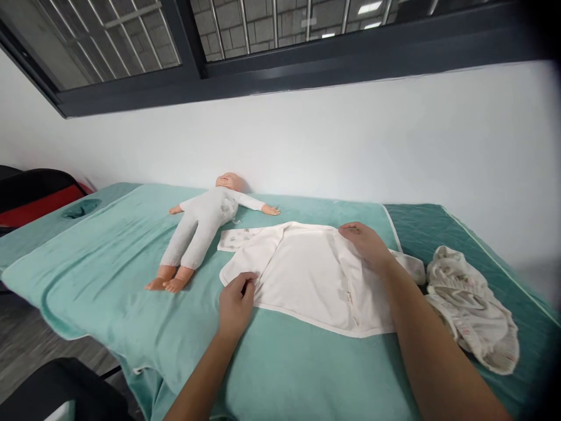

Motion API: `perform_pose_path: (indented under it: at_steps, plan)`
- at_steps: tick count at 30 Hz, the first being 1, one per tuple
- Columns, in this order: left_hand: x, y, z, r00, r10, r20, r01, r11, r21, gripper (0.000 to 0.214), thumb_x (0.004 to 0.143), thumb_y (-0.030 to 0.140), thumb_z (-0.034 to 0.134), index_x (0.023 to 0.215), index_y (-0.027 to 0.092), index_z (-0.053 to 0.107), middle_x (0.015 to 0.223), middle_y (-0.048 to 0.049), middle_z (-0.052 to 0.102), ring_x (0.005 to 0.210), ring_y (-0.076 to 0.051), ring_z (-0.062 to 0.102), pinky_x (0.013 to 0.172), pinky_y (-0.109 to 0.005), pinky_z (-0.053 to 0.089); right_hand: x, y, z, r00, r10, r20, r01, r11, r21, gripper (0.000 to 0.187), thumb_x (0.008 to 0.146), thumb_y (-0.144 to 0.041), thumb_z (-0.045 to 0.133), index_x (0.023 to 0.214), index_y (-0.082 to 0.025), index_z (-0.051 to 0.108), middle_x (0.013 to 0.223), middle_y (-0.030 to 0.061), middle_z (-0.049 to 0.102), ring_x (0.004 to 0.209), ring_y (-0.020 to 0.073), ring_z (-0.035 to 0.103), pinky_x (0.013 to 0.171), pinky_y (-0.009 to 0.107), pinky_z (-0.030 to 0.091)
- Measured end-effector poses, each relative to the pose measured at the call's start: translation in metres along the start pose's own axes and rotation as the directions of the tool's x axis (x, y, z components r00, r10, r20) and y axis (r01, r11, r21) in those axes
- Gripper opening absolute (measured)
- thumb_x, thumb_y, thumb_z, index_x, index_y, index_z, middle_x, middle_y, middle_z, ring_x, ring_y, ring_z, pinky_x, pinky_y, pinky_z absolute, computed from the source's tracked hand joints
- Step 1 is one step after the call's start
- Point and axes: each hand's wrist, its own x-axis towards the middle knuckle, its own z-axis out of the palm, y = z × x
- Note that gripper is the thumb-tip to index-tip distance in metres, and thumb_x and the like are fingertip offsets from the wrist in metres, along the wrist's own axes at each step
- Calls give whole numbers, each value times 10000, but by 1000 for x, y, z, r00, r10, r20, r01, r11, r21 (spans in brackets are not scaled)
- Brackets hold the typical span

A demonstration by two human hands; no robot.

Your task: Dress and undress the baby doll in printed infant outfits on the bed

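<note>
A white baby shirt [307,269] lies spread open on the green cloth, its inner side up and a small label showing near the right. My left hand [236,301] is closed at the shirt's left front panel, thumb and finger pinching the fabric. At the upper right part of the shirt, my right hand [366,242] has its fingers bent and pressed together on the cloth edge. Left of the shirt a baby doll [205,213] in white clothing lies on its back, arms spread, feet toward me.
The green cloth [109,251] covers a massage-style bed [118,190] against a white wall. Crumpled white baby garments [473,310] lie at the right. A dark-framed window [280,73] is above; a black-and-red chair [39,199] stands far left, a black object [65,389] at lower left.
</note>
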Motion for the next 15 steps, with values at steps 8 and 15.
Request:
perform_pose_path:
  at_steps: [8, 15]
  plan:
    - [0, 0, 0, 1000, 2, -2, -2, 1000, -6, 240, 892, 269, 473, 934, 226, 705, 744, 21, 685, 703, -159, 606, 693, -269, 428, -11, 5, 19, 905, -368, -213, 167, 769, -617, 308, 913, -303, 480, 1162, -174, 605, 1181, 125, 643, 1039, 257, 600, 867, 362, 429]
    - [-1, 2, -2, 999, 31, -9, -31, 999, -24, 259, 893, 267, 455, 939, 212, 703, 763, 9, 694, 739, -169, 624, 721, -273, 449, -25, 2, 22, 965, -235, -114, 82, 686, -723, 299, 907, -377, 500, 1099, -190, 633, 1152, 118, 658, 1088, 294, 587, 860, 382, 433]
